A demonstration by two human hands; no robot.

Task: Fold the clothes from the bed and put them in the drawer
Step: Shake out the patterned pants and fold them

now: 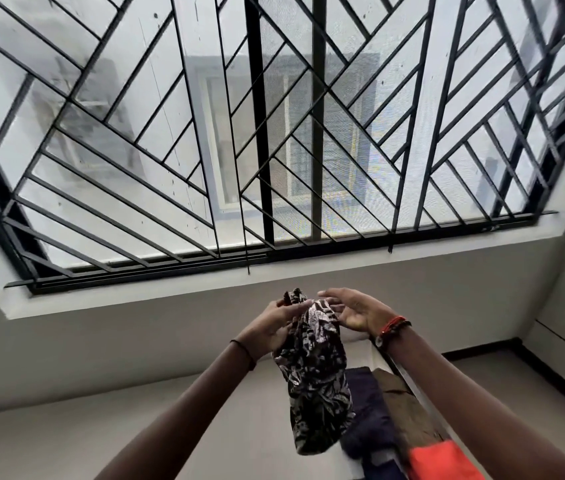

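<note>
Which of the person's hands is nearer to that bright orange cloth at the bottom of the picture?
The right. The right hand, open beside the black-and-white patterned garment, is on the same side as the orange cloth. The left hand grips the garment's top, farther across.

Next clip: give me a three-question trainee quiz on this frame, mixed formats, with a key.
1. True or false: the patterned garment lies flat on the bed.
2. Which hand grips the garment's top? A) left hand B) right hand
3. Fill in: the right wrist wears a ____ bracelet.

Key: 1 false, it hangs in the air; 2 A, the right hand is open beside it; 3 red.
</note>
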